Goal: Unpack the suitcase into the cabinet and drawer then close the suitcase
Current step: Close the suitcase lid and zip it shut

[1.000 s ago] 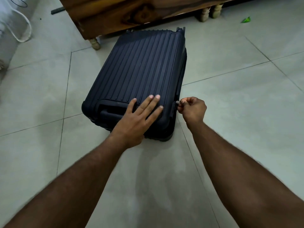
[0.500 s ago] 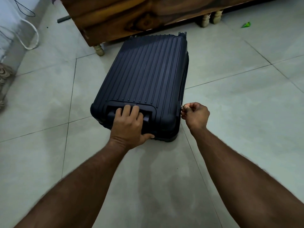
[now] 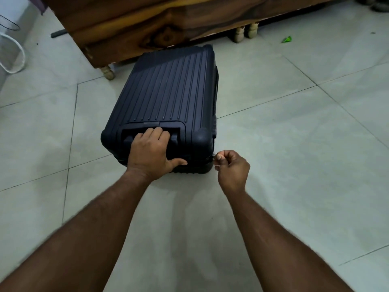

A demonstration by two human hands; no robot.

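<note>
A dark navy ribbed hard-shell suitcase point(image 3: 168, 95) lies flat and closed on the tiled floor. My left hand point(image 3: 150, 152) grips its recessed handle point(image 3: 175, 138) at the near end, fingers curled into the recess and thumb against the near edge. At the near right corner of the suitcase, my right hand point(image 3: 230, 167) pinches the small zipper pull point(image 3: 214, 158) between thumb and fingers. The zipper line itself is mostly hidden along the right side.
A wooden cabinet point(image 3: 147, 24) on short turned legs stands just behind the suitcase. A white cord point(image 3: 20, 57) lies at the far left by the wall. A green scrap point(image 3: 286, 39) sits on the floor at the back right.
My left hand went from lying flat on the lid to gripping the handle. My right hand drew the zipper pull from the right side down to the near right corner.
</note>
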